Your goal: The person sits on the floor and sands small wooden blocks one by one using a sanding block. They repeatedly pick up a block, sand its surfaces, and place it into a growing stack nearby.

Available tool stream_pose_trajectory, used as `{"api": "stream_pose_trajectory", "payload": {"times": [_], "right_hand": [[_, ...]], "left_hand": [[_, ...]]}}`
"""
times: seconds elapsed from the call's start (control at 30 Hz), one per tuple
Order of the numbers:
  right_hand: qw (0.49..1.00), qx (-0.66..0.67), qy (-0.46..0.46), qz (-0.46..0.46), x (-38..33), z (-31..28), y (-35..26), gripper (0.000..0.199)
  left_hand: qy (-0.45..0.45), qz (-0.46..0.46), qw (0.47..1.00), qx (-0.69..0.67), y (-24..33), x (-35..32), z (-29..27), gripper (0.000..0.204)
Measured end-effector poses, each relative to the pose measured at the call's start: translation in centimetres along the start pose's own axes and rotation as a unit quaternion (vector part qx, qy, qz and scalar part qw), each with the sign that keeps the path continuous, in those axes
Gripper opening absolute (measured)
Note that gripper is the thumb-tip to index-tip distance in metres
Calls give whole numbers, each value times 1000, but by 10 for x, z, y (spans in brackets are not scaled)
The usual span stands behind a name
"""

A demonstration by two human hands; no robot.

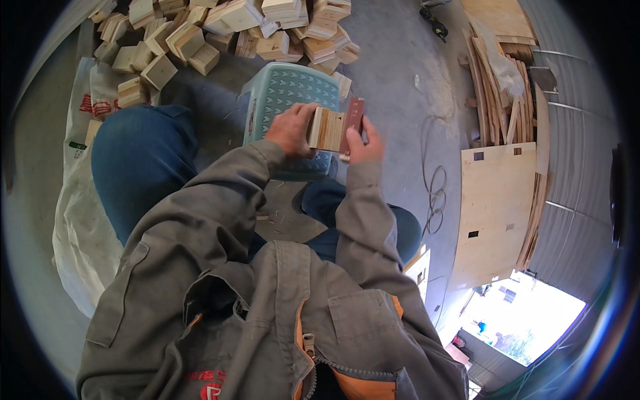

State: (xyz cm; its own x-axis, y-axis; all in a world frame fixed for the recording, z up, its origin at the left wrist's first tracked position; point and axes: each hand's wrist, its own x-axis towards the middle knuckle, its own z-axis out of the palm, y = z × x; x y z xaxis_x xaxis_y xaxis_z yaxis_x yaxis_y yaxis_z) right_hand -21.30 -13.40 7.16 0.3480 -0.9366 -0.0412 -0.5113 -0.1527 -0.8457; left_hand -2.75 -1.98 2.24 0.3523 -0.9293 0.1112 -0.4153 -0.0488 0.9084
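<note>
Over a light teal plastic stool (pixel 293 79) with a patterned top, my left hand (pixel 291 131) grips a plywood block (pixel 327 129) whose layered edges face up. My right hand (pixel 367 144) is closed round a sanding block (pixel 352 121), a narrow bar that looks wrapped in reddish-brown sandpaper. Its long side lies against the right end of the plywood block. The thumb rests on the bar's upper face, while the other fingers are mostly hidden behind it.
Beyond the stool lies a heap of plywood blocks (pixel 190 43) on the concrete floor. A white plastic sack (pixel 77 220) is spread by my left knee. On the right, plywood sheets (pixel 497 213) lean near a corrugated wall (pixel 573 180), and a thin cable (pixel 435 193) loops along the floor.
</note>
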Motion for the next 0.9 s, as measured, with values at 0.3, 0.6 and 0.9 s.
{"api": "stream_pose_trajectory", "payload": {"times": [0.3,0.6,0.9], "right_hand": [[997,-72,17,-35,-100,-28,19,63],[986,-126,53,-99,-93,-11,-10,64],[979,-129,89,-134,-83,-20,-17,60]], "left_hand": [[-16,-17,1000,10,4,1,-3,103],[-6,22,1000,12,-4,-4,-1,102],[-58,-78,995,-26,18,6,-5,105]]}}
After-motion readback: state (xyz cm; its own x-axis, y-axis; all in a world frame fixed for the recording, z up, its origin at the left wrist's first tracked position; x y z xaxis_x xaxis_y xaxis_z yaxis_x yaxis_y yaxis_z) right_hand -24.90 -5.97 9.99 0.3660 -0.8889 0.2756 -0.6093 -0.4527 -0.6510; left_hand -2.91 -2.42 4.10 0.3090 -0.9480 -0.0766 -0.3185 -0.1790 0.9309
